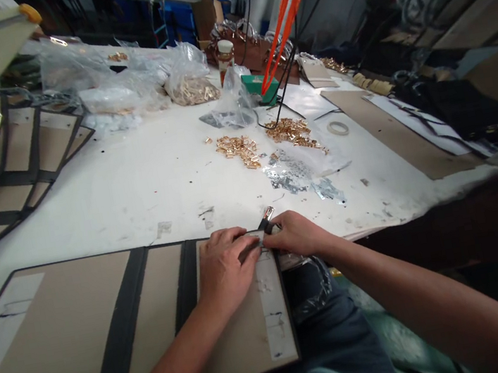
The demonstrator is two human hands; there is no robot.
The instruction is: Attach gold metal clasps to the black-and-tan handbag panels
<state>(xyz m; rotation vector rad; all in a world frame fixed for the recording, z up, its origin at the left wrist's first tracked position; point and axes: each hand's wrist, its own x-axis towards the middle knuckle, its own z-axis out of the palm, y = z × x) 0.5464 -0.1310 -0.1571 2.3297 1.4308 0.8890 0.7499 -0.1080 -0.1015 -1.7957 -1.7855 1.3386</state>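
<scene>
A long folding panel of beige board with black edging (pixel 168 329) lies in front of me, overhanging the near table edge onto my lap. My left hand (pixel 227 264) rests on its right section near the top edge, fingers and thumb spread, tips by a white paper strip (pixel 273 311). At the upper right corner, my right hand (pixel 296 233) has its fingers closed around a short black strap. A shiny metal end piece (pixel 268 212) sticks up from that strap. What lies between the fingertips is mostly hidden. Below the right hand hangs a plastic-wrapped handle (pixel 317 287).
Gold-coloured fittings (pixel 237 150) and thin silver plates (pixel 286 177) lie loose mid-table. Behind them are a bag of parts (pixel 193 87), a green box (pixel 260 87) and a brown bottle (pixel 225 59). Similar panels (pixel 10 145) are stacked left. Orange cords (pixel 282 20) hang down. A tape roll (pixel 337 128) lies right.
</scene>
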